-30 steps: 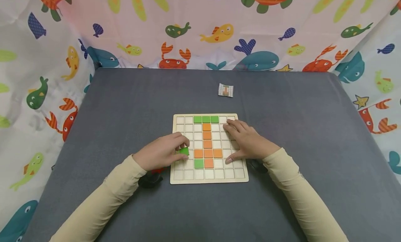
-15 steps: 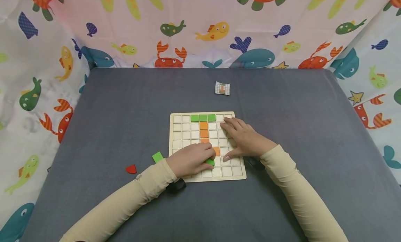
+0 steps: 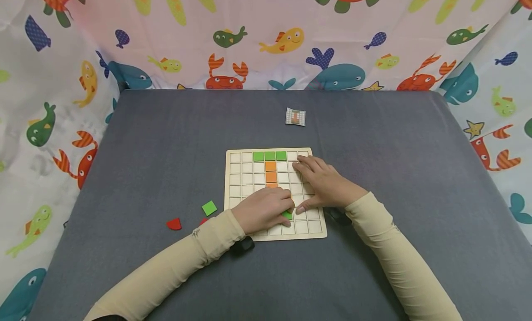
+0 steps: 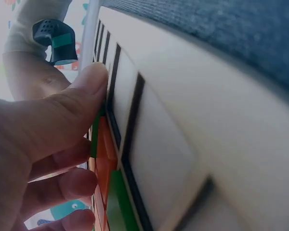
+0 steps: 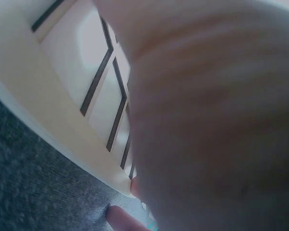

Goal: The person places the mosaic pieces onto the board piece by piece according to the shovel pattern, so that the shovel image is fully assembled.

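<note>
A pale wooden grid board (image 3: 246,178) lies on the grey table. Along its far row sit green square tiles (image 3: 269,156), and a column of orange square tiles (image 3: 271,177) runs toward me, its near part hidden by my left hand. My left hand (image 3: 262,210) reaches over the near half and pinches a green tile (image 3: 287,215) at the cell right of the column. Close up, the left wrist view has orange tiles (image 4: 105,144) and a seated green tile (image 4: 120,202) beside the fingers. My right hand (image 3: 330,184) rests spread on the board's right side.
Left of the board lie a loose green tile (image 3: 209,208) and a red piece (image 3: 174,224); another red piece (image 3: 203,221) is partly covered by the left sleeve. A small pattern card (image 3: 295,117) lies beyond the board. A sea-animal printed curtain (image 3: 178,34) surrounds the table.
My left hand has moved right across the board with the green tile, from its left side to right of the orange column. The right hand has stayed on the board.
</note>
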Motion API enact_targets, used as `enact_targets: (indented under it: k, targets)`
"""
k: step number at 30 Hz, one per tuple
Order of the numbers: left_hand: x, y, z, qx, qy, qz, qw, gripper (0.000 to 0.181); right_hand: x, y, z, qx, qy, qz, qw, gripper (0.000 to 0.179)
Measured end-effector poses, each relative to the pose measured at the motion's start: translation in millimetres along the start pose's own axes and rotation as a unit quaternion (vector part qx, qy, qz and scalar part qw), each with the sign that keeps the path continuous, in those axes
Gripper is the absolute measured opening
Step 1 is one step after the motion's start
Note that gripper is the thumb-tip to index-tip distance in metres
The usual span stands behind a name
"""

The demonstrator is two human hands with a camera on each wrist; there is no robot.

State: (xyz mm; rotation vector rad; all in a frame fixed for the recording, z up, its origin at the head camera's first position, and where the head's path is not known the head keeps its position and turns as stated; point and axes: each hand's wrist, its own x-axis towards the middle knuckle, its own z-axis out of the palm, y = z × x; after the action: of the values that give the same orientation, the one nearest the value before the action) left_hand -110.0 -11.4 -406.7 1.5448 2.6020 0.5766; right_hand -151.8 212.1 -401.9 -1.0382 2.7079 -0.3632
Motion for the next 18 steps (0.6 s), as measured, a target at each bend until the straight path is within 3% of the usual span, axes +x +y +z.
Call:
enact_targets:
  k: [9,18]
  targets:
    - [1.5,-1.1,2.9,0.009,0.002,0.009,0.9999,0.026,-0.1,2.2,2.1,0.001,-0.006,-0.005,1.0,0.112]
    - [-3.4,-5.1,-1.3,-0.018,0.002,-0.002,0.9998,0.029,0.4,2.6,1.7,-0.001,-0.004,-0.001,1.0,0.114]
